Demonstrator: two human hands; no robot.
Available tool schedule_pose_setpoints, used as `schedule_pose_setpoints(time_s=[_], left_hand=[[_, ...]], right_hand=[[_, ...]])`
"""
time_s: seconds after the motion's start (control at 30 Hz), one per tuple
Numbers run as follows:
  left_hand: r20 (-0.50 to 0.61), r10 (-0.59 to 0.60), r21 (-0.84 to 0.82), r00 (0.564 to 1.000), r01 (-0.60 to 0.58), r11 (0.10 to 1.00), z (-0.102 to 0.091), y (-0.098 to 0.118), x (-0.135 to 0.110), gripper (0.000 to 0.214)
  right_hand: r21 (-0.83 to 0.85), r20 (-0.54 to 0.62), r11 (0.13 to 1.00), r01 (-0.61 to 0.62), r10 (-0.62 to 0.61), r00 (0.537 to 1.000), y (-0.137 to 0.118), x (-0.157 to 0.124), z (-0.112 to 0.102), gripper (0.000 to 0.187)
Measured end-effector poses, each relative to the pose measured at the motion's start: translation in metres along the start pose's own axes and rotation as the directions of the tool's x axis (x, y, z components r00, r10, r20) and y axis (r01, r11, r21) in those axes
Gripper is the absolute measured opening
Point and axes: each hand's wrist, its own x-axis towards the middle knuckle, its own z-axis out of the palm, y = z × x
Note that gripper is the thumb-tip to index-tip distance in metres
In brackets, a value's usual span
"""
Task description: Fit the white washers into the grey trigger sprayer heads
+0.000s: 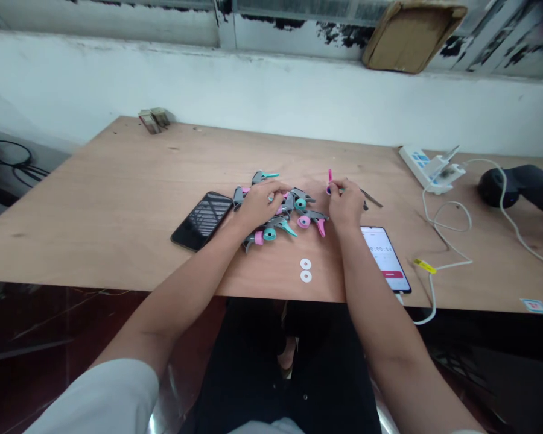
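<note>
My left hand [259, 205] lies over a loose pile of grey spray trigger heads [294, 208] with teal and pink parts, and its fingers curve down onto them. Whether it grips one, I cannot tell. My right hand [346, 206] is just right of the pile, its fingers pinched on a small pink plastic part [330, 181]. A thin dark metal strip [371, 198] sticks out beyond those fingers. Two white ring washers [305, 269] lie on the plywood table [117, 199] in front of the pile.
A black phone [202, 220] lies left of the pile, and a lit phone showing a timer [385, 259] lies under my right wrist. Further right are a white power strip [428, 169], white cables [443, 235] and a black device [511, 187]. The table's far side meets a wall.
</note>
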Motion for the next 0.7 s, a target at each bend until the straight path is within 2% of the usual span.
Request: schedule_pose_setpoints(time_s=[0.1,0.17,0.23,0.33,0.43,0.57,0.7], left_hand=[[-0.025,0.047,-0.045,0.999,-0.048,0.998,0.001,0.003,-0.001,0.033],[-0.044,0.068,-0.093,0.997,-0.071,0.993,0.002,0.004,-0.002,0.034],[-0.035,0.069,-0.14,0.997,-0.073,0.987,0.003,0.005,-0.004,0.044],[0.01,0.058,-0.16,0.998,-0.056,0.985,0.005,0.004,-0.005,0.059],[-0.009,0.037,-0.126,0.999,-0.038,0.991,0.005,0.002,-0.004,0.052],[-0.082,-0.013,-0.046,0.997,0.009,0.999,0.005,0.0,-0.002,0.034],[-0.108,-0.059,-0.059,0.992,0.052,0.997,0.006,-0.006,-0.001,0.041]], right_hand=[[0.201,-0.068,0.98,0.013,0.001,0.998,-0.001,0.002,0.001,0.029],[0.374,-0.056,0.927,0.004,0.018,0.998,-0.01,-0.001,0.003,0.035],[0.527,0.01,0.85,-0.006,0.002,1.0,-0.024,-0.009,0.008,0.04],[0.667,0.153,0.745,-0.03,-0.098,0.983,-0.046,-0.026,0.017,0.04],[0.721,0.228,0.692,-0.045,-0.175,0.958,-0.058,-0.038,0.025,0.042],[0.722,0.297,0.687,-0.076,-0.21,0.931,-0.061,-0.044,0.032,0.048],[0.706,0.306,0.706,-0.059,-0.229,0.924,-0.059,-0.042,0.029,0.038]])
